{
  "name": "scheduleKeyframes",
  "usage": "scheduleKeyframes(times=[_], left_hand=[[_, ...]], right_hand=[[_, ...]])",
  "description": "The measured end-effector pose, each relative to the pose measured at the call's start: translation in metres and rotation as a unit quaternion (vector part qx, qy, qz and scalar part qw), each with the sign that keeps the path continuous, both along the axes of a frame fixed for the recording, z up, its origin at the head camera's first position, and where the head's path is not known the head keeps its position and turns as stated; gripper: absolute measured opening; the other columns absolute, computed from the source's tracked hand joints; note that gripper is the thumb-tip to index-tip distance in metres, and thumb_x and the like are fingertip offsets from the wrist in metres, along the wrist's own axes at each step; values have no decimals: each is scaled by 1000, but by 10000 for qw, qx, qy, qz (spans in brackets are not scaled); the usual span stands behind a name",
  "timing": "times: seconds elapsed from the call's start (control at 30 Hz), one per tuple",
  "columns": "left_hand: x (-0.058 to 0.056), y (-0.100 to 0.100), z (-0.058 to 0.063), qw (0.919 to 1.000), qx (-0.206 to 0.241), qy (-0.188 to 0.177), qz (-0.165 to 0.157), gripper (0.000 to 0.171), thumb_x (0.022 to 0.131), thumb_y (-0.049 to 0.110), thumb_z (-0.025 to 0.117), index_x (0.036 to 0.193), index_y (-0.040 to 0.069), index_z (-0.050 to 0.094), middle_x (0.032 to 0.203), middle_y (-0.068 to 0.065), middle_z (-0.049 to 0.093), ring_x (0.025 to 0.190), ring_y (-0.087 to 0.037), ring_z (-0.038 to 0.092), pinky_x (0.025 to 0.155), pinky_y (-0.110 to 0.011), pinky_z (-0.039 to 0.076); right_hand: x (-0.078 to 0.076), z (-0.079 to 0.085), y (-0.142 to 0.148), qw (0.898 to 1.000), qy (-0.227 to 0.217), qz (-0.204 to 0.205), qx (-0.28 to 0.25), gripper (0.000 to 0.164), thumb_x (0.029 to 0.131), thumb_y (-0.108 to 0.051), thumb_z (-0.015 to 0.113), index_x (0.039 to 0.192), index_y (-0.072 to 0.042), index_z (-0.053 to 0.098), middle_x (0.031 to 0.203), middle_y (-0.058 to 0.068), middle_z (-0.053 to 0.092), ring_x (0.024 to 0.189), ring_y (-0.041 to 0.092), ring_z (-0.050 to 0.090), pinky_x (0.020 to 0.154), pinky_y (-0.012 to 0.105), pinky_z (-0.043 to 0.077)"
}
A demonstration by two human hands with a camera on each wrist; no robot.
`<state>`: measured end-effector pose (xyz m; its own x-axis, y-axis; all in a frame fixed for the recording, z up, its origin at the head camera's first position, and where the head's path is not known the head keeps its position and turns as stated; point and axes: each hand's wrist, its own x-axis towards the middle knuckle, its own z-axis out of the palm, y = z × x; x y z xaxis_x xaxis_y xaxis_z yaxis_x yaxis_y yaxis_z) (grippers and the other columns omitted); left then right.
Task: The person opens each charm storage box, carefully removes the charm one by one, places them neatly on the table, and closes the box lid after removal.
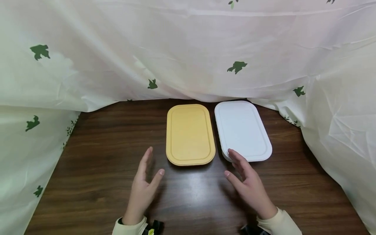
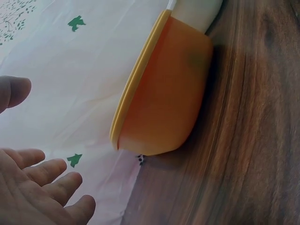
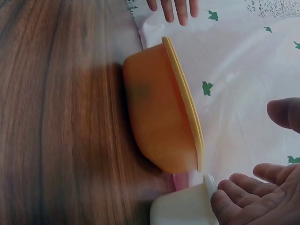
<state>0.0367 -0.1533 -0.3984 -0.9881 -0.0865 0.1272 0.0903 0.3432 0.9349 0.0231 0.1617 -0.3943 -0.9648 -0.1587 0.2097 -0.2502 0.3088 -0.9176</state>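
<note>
Two lidded tubs stand side by side on a dark wood table. The yellow-orange tub (image 1: pixel 190 134) has a flat yellow lid; its translucent orange side (image 2: pixel 164 89) shows a faint greenish patch within. To its right is the white tub (image 1: pixel 243 130) with a white lid. My left hand (image 1: pixel 144 187) hovers in front and left of the yellow tub, fingers extended, thumb apart, holding nothing. My right hand (image 1: pixel 249 184) is held likewise, its fingertips overlapping the near left corner of the white tub in the head view. In the right wrist view the white tub (image 3: pixel 185 206) sits beside those fingers.
A white curtain (image 1: pixel 188 49) with green bird prints hangs behind the table (image 1: pixel 117 156) and along both sides. Both tubs sit close to its lower edge. A black strap (image 1: pixel 154 227) with a yellow mark is at my left wrist, another black device (image 1: pixel 254 230) at my right.
</note>
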Motion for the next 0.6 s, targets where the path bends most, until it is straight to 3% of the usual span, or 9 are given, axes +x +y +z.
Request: scheduleKeyframes(times=[0.2, 0.4, 0.5, 0.6], left_hand=[[-1, 3, -1, 10000, 3, -2, -55, 75, 96, 11, 68, 159, 15, 27, 163, -2, 30, 149, -23, 27, 119, -21, 22], [-3, 8, -3, 9997, 137, 155, -151, 73, 96, 9, 68, 158, 11, 29, 162, -8, 31, 148, -29, 28, 115, -13, 21], [-4, 10, -4, 9996, 194, 125, -181, 73, 96, 9, 68, 158, 10, 29, 162, -8, 31, 148, -29, 28, 115, -12, 21], [-6, 13, -5, 9997, 169, 18, -199, 73, 96, 9, 68, 158, 10, 29, 162, -6, 31, 149, -27, 28, 119, -21, 22]], right_hand=[[0, -2, -9, 10000, 13, 65, -67, 62, 93, 4, 67, 149, -1, 42, 151, 19, 45, 140, 7, 42, 111, 14, 33], [-1, -4, -17, 9999, -22, 119, -81, 62, 93, 2, 68, 149, -2, 43, 151, 17, 46, 140, 9, 42, 111, 14, 33], [-2, -6, -20, 9998, -73, 159, -12, 63, 93, 0, 69, 151, -3, 42, 152, 19, 44, 141, 16, 41, 111, 14, 32], [-4, -7, -24, 9998, -112, 174, 71, 68, 93, -3, 70, 153, -2, 38, 156, 19, 39, 143, 24, 37, 112, 14, 30]])
